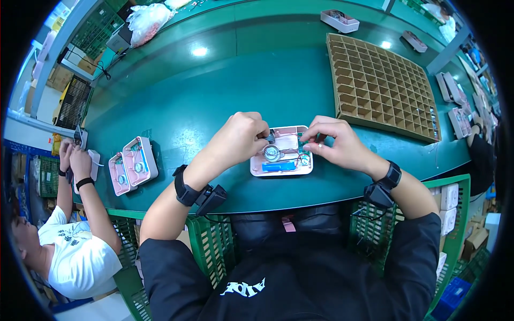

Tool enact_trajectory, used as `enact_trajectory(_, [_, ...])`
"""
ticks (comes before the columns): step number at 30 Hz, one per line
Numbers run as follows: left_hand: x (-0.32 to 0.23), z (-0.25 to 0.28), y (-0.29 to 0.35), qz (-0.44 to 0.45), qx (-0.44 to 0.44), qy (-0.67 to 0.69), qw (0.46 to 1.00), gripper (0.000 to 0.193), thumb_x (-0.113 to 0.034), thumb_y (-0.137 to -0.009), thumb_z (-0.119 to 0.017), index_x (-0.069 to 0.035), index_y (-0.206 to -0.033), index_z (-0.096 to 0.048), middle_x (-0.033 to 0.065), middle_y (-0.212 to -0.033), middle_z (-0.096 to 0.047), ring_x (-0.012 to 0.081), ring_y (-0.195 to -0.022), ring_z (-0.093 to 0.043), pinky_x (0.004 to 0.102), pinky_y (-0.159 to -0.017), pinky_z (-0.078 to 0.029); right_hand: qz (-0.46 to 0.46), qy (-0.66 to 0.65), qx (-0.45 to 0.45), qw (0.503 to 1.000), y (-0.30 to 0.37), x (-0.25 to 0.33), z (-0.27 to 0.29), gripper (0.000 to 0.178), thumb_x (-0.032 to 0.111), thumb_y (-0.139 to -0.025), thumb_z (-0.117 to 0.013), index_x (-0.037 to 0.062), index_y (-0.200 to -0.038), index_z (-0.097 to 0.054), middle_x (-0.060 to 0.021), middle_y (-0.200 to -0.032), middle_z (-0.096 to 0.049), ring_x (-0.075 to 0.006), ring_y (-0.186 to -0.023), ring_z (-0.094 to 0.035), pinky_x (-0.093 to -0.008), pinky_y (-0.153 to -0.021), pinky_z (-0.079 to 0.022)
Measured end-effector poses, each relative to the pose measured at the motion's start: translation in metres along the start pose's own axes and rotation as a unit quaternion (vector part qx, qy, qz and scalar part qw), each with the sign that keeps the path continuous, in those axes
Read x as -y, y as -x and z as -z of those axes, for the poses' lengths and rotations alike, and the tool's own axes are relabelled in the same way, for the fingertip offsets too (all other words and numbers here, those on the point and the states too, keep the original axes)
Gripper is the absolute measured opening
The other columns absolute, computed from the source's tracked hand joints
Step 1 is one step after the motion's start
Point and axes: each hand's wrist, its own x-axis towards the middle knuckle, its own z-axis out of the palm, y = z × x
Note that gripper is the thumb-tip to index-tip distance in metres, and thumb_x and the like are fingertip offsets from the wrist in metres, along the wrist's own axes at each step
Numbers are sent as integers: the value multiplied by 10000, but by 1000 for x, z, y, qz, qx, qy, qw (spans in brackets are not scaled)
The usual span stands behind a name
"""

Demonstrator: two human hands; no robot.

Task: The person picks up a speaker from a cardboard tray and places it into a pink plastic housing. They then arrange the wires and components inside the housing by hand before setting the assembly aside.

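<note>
Fingers, left hand: thumb and forefinger brought close together at the case's upper left, about a dark part (whether truly gripped, cannot be told). Fingers, right hand: thumb and forefinger slightly parted, tips at the case's right side; any hold on a wire is too small to tell.

Item: case, one, pale, open side up, on the counter, between both hands. Contents: round part, left of middle; blue cell, along the near wall; wires, dark, looped across the middle; green board, at right.

Adjacent: opened shells, two, side by side at left; divided tray, brown, beyond and to the right; co-worker, far left, at a pale piece.

Step in hand, as judged: arranging parts and wiring inside the case. Next move, as judged: calls for a steady left hand and a fine right-hand pinch, wires kept inside the rim (a stray loop could get nipped).
</note>
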Motion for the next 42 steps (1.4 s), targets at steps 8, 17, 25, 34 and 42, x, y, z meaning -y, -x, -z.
enact_trajectory(8, [-3,1,1,-55,26,8,998,158,-55,-778,-826,26,-881,-738,142,-844,-692,290,-734,-699,385,-652,-571,13,-17,-17,1000,2,-6,-6,109,20,-887,-780,28,-991,-752,-57,-905,-681,-167,-827,-637,-306,-724,-503])
enact_trajectory(17, [-4,3,-2,-47,21,18,999,140,-69,-812,-810,17,-899,-743,143,-840,-677,301,-732,-685,390,-649,-560,-12,17,-19,1000,0,-3,-6,116,17,-888,-778,42,-998,-751,-62,-905,-682,-171,-818,-643,-308,-703,-501])
enact_trajectory(25, [3,8,-3,-66,45,24,997,110,-38,-824,-777,7,-920,-748,133,-853,-681,296,-780,-688,396,-679,-556,18,25,-22,999,1,-2,-6,125,19,-886,-778,33,-1008,-754,-69,-912,-686,-196,-829,-652,-324,-725,-516])
enact_trajectory(34, [18,23,-4,-49,67,99,992,96,-46,-836,-766,-12,-922,-745,106,-902,-674,285,-809,-674,394,-702,-545,42,50,-12,998,0,2,-6,117,8,-887,-765,22,-1003,-751,-74,-904,-679,-212,-845,-654,-332,-761,-527])
enact_trajectory(42, [22,12,-3,-53,76,88,992,78,-32,-848,-757,-9,-904,-707,107,-913,-630,295,-878,-647,397,-761,-532,16,36,-10,999,-2,3,-8,97,2,-907,-742,22,-1001,-750,-70,-915,-675,-197,-867,-648,-323,-780,-520])
